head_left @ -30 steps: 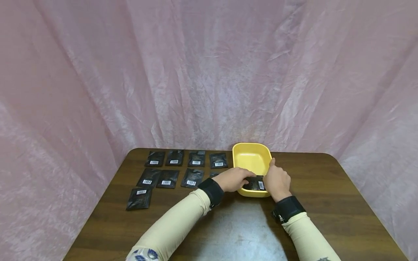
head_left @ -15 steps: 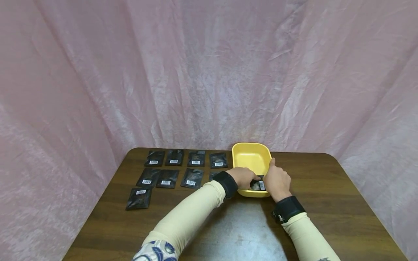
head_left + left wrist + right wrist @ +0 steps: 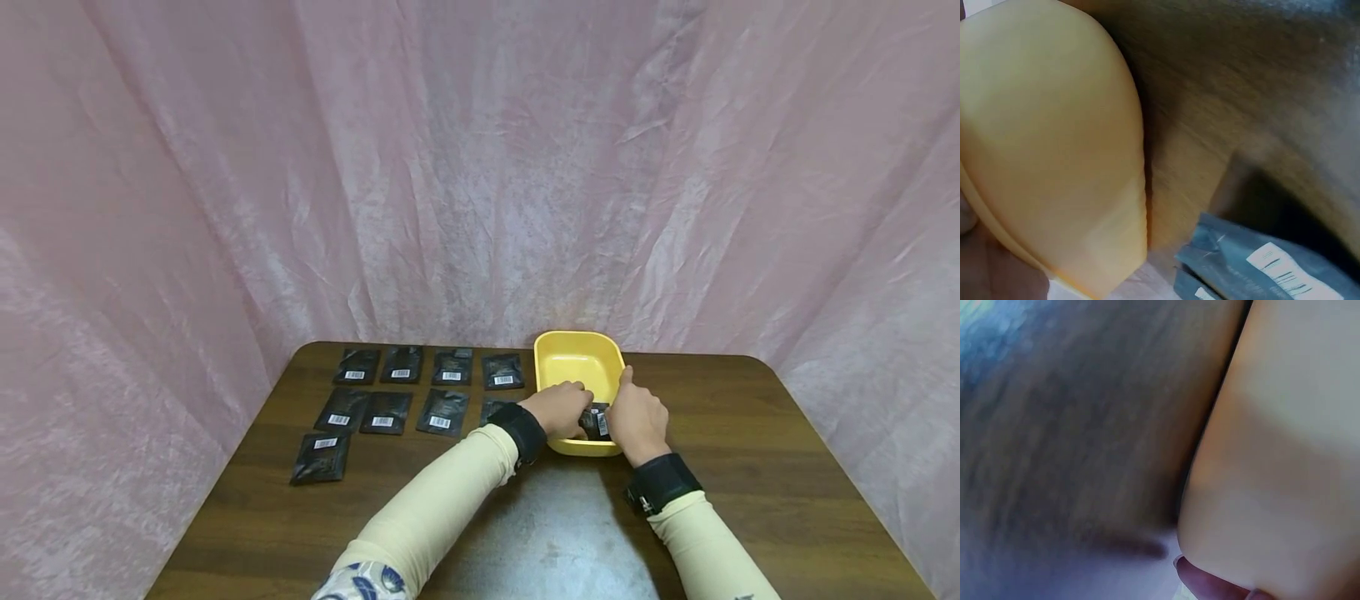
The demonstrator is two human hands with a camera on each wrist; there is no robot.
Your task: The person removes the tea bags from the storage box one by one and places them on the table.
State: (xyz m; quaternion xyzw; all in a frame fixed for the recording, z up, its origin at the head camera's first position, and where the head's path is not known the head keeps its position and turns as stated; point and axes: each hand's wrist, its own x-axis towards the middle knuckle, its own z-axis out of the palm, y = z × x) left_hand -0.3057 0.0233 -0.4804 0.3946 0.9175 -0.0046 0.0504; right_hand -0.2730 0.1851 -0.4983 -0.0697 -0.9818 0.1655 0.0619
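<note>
A yellow plastic bin (image 3: 577,335) stands near the table's far edge, a black sachet (image 3: 597,422) with a white barcode label inside its near end. My left hand (image 3: 558,408) reaches over the bin's left wall, fingers and thumb bent around the sachet's left side; part of the sachet is hidden by both hands. With my right hand (image 3: 637,417) I hold the bin's right wall, one finger lying up along the rim. In the right wrist view, fingertips (image 3: 1216,584) show below the bin's outer wall (image 3: 1272,456).
Several black sachets (image 3: 442,412) with barcode labels lie in rows left of the bin on the brown wooden table (image 3: 750,467). One lies partly behind my left wrist. A pink curtain (image 3: 480,167) hangs behind the table.
My left hand has moved right, farther into the bin, and covers more of the sachet there. My right hand stays at the bin's right wall. The sachets on the table have not moved.
</note>
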